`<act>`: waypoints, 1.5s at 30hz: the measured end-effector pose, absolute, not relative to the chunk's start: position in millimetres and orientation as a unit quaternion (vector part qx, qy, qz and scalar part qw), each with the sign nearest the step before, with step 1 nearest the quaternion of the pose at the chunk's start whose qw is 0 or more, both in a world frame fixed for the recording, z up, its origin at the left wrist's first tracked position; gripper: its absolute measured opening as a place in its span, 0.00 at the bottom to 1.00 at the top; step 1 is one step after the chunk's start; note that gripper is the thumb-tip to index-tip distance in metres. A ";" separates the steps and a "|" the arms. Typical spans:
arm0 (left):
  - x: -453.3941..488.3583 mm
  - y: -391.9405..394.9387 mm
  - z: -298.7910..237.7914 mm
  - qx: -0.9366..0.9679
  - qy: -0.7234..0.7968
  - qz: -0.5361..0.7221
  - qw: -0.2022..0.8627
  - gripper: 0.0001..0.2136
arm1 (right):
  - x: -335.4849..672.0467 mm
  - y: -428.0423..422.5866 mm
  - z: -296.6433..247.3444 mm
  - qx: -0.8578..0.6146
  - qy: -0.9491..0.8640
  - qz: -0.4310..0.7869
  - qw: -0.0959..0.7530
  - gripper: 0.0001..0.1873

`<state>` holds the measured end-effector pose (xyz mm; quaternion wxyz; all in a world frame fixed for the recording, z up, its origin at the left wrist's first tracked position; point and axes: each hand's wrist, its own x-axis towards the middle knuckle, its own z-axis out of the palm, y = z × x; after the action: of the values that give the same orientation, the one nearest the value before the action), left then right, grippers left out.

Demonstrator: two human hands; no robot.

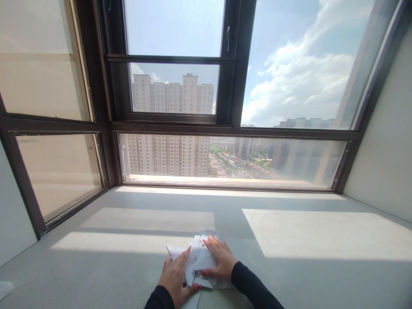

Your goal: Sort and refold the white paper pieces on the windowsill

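Observation:
A folded and creased white sheet of paper lies on the pale stone window ledge, near its front edge. My left hand rests on the paper's left side with fingers stretched flat and the thumb pressing the lower fold. My right hand lies flat on the paper's right side, fingers spread and pointing up-left. Both arms wear dark sleeves. Part of the paper is hidden under my hands.
A large dark-framed window runs along the back of the ledge, with tall buildings outside. A side pane closes the left, a white wall the right. A small white object shows at the far left edge.

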<state>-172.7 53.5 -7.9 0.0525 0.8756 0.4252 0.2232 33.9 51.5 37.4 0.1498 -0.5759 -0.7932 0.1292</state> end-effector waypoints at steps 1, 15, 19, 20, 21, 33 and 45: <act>-171.6 52.5 -3.7 0.875 0.424 0.227 0.052 0.34 | 33.9 46.7 36.9 -0.578 -0.789 0.128 0.165 0.44; -165.7 35.1 40.3 0.885 0.305 0.352 -0.004 0.19 | 42.9 0.4 52.2 -0.513 -0.720 -0.002 0.466 0.13; -164.9 28.7 34.8 0.887 0.331 0.319 0.050 0.21 | 42.0 -4.4 55.6 -0.488 -0.785 -0.014 0.381 0.10; -165.6 28.8 32.2 0.890 0.332 0.306 0.066 0.22 | 41.7 -4.0 53.6 -0.489 -0.795 -0.011 0.359 0.11; -166.6 29.9 29.3 0.891 0.332 0.299 0.075 0.22 | 41.6 -2.8 50.0 -0.493 -0.800 -0.006 0.341 0.15; -172.2 46.8 -8.5 0.885 0.423 0.192 0.035 0.33 | 31.3 3.9 18.3 -0.555 -0.788 0.137 0.228 0.46; -165.2 34.6 24.5 0.868 0.338 0.316 0.182 0.16 | 19.5 -6.6 47.3 -0.524 -0.725 0.143 0.423 0.06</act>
<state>-165.2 34.6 24.5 0.1819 0.8677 0.3384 0.3155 19.5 -6.6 47.3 0.4231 -0.5244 -0.7249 0.1431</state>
